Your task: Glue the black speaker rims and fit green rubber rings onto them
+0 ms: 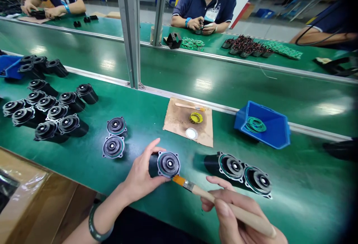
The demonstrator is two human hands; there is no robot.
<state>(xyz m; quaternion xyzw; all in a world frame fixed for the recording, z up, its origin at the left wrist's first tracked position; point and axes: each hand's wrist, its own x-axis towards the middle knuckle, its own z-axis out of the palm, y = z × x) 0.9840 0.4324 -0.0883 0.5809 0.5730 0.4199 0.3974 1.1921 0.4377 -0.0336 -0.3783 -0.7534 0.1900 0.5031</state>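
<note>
My left hand (142, 173) grips a black cylindrical motor housing (168, 164) by its sides, thumb at the front and fingers behind. The housing's round flanged end faces me, with a pale dot at its centre. In my right hand (235, 214) is a wooden-handled paintbrush (204, 193). Its orange bristles meet the lower right rim of the housing. Right of this stand two similar housings (233, 167) with green rings in their ends. Two more housings (113, 147) sit to the left of my left hand.
Several black housings (58, 113) cluster at the left. A stained cardboard piece (173, 124) bears a second brush (190, 106), a yellow cap (195, 117) and a white disc (191, 133). A blue bin (275, 128) holds green rings (256, 124). A metal post (131, 50) rises ahead; co-workers sit across.
</note>
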